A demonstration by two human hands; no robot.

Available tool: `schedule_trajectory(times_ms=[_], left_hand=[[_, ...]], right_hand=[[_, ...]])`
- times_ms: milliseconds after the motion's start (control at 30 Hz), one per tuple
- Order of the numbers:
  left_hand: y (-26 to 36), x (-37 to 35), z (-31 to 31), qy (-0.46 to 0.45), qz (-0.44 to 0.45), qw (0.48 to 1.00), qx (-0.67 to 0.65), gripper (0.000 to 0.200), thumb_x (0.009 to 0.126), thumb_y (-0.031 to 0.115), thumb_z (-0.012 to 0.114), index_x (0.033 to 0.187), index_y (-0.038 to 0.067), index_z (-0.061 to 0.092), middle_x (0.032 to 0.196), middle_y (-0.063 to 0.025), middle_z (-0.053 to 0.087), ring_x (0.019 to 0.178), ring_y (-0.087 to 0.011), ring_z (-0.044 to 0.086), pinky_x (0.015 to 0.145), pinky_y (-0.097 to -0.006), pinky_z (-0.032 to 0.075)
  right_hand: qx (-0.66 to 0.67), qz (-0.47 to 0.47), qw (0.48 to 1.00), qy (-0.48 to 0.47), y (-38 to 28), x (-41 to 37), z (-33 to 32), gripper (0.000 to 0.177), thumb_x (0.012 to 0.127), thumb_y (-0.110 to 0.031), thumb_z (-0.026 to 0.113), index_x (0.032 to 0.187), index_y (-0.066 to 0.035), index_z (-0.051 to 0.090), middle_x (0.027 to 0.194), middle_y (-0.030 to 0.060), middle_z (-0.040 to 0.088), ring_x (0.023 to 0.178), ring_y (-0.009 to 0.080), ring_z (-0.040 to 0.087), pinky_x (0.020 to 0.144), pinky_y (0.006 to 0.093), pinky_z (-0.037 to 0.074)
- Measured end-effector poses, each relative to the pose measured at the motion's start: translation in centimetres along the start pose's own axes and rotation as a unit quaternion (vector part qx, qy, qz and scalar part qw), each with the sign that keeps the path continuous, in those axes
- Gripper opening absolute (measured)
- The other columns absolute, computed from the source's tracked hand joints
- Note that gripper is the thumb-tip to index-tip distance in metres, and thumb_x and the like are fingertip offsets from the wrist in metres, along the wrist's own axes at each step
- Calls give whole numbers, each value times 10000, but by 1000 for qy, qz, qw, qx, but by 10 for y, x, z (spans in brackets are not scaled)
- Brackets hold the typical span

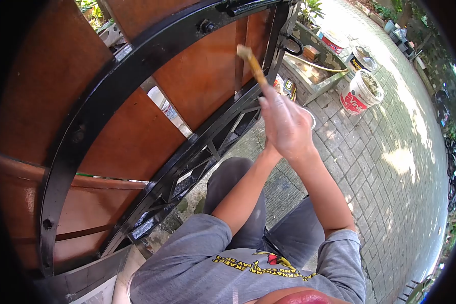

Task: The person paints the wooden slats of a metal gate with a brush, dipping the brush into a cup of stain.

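Note:
My right hand [289, 124] is closed around the wooden handle of a paintbrush [256, 68]. The brush points up and away, its pale bristles in front of a reddish-brown panel [202, 76] of a gate with a black metal frame [106, 83]. My left forearm [253, 180] reaches up to the same spot, and my left hand is hidden behind the right one; I cannot tell what it holds. Just past my right hand shows part of a white round rim [313, 120].
The black frame and its lower truss [207, 149] run close along my left. On the right lies grey block paving [390, 202]. A white and red bucket [361, 96] stands there, with more tubs [362, 60] behind it. A low planter box [316, 81] sits beyond the gate's end.

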State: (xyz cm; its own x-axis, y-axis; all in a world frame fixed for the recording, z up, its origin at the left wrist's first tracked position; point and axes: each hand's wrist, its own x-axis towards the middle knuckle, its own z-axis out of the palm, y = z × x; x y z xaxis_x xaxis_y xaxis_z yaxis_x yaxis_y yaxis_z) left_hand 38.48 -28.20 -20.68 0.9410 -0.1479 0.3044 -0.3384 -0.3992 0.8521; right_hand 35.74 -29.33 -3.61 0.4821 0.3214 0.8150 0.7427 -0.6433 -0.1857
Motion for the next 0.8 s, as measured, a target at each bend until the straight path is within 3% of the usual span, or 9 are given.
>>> schedule_trajectory(times_ms=[67, 133, 200, 233, 367, 567, 667, 700, 800], left_hand=[[1, 0, 2, 1, 0, 1000, -1, 660, 805, 315, 882, 1330, 29, 603, 1251, -179, 658, 1177, -340, 608, 1013, -461, 477], [0, -1, 2, 4, 0, 1000, -2, 661, 804, 314, 884, 1330, 28, 603, 1252, -178, 657, 1177, -339, 607, 1014, -461, 476], [-1, 1, 1, 10, 2, 1000, -4, 663, 804, 313, 886, 1330, 28, 602, 1252, -177, 656, 1177, -338, 606, 1015, -460, 476], [-1, 0, 1, 12, 0, 1000, -7, 663, 803, 312, 886, 1330, 27, 601, 1252, -177, 656, 1177, -337, 606, 1015, -459, 476], [-1, 0, 6, 12, 8, 1000, -7, 666, 802, 309, 889, 1331, 26, 600, 1253, -175, 654, 1177, -334, 604, 1016, -458, 475], [-2, 2, 8, 28, 12, 999, -19, 671, 799, 305, 894, 1332, 24, 598, 1254, -173, 651, 1177, -330, 601, 1018, -455, 474], [-1, -1, 4, 44, 17, 998, -38, 673, 798, 303, 897, 1332, 24, 597, 1255, -171, 650, 1177, -328, 600, 1019, -454, 473], [-1, -3, 2, 49, 17, 998, -43, 674, 798, 302, 897, 1333, 23, 597, 1255, -171, 649, 1177, -328, 599, 1019, -454, 473], [0, -7, -2, 71, 19, 995, -61, 676, 797, 300, 900, 1333, 22, 596, 1256, -170, 648, 1177, -326, 598, 1020, -452, 472]], right_hand=[[-1, -37, 997, 68, 5, 8, -1, 419, 920, -89, 767, 1288, 57, 630, 681, 76, 519, 584, 239, 622, 523, 373, 529], [-2, -37, 998, 45, 2, 4, -2, 433, 904, -38, 767, 1303, 64, 634, 694, 62, 553, 569, 227, 610, 508, 376, 515], [-7, -26, 1000, -12, -6, -7, -2, 420, 898, 20, 754, 1297, 81, 637, 715, 72, 613, 552, 233, 588, 498, 387, 491], [-34, -33, 996, -78, -5, -11, -1, 426, 903, -33, 771, 1294, 68, 637, 679, 69, 563, 544, 231, 589, 478, 392, 491], [-77, -31, 985, -149, -4, -16, 11, 402, 922, -151, 780, 1255, 32, 649, 670, 78, 514, 552, 251, 607, 480, 417, 496], [-28, -28, 999, 7, 4, 23, -12, 368, 935, -48, 745, 1279, 53, 661, 737, 90, 651, 608, 244, 659, 547, 374, 538], [18, -16, 993, 117, 8, 23, -19, 330, 953, -6, 708, 1269, 82, 673, 834, 145, 729, 676, 238, 714, 603, 325, 557], [11, 9, 994, 109, 6, 17, -23, 296, 974, -9, 685, 1248, 101, 680, 887, 193, 744, 713, 246, 742, 642, 306, 567], [54, 48, 979, 189, 11, 1, -10, 322, 938, -19, 730, 1236, 92, 681, 793, 162, 694, 631, 267, 675, 587, 359, 533]])
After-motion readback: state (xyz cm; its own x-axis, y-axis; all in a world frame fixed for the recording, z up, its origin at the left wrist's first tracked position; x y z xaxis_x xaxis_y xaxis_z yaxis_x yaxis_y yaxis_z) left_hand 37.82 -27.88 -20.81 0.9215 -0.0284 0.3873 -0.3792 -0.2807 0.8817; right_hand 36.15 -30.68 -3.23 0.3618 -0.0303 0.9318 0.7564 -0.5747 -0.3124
